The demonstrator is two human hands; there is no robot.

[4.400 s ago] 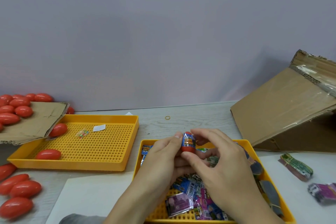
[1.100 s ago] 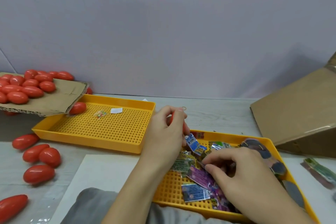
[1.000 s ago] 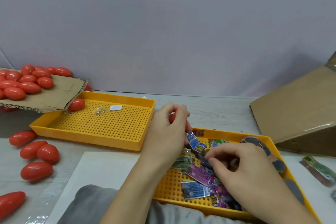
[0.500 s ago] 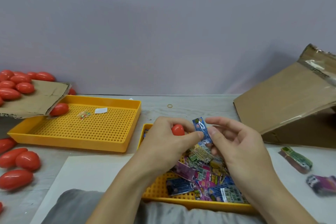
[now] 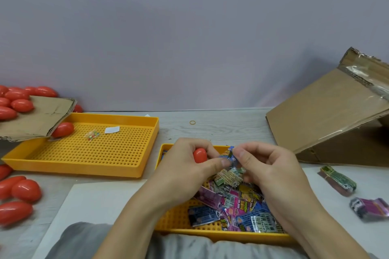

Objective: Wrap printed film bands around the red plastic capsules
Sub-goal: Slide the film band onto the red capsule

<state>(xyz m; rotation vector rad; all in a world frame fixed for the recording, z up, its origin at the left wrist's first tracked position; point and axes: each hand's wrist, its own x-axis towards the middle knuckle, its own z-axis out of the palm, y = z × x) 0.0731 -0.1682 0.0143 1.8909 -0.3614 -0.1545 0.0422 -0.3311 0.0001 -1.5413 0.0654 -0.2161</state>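
My left hand [image 5: 185, 171] grips a red plastic capsule [image 5: 200, 155], whose rounded end shows between the curled fingers. Its thumb also touches a blue printed film band [image 5: 229, 156] that my right hand [image 5: 267, 166] pinches just to the right of the capsule. Both hands hover over the near yellow tray [image 5: 231, 235], which holds several loose printed film bands [image 5: 237, 206] in blue, pink and green. More bare red capsules [image 5: 26, 190] lie on the table at the left.
A second yellow perforated tray [image 5: 134, 171] sits at the left with one red capsule [image 5: 62, 129] and paper scraps. A cardboard flap [image 5: 40, 118] carries more capsules. A tilted cardboard box [image 5: 328, 111] stands right. Bundled bands [image 5: 336, 180] lie near it.
My right hand picked a blue film band out of the tray and raised it. Both hands have since closed in, bringing the band against the capsule in my left hand.
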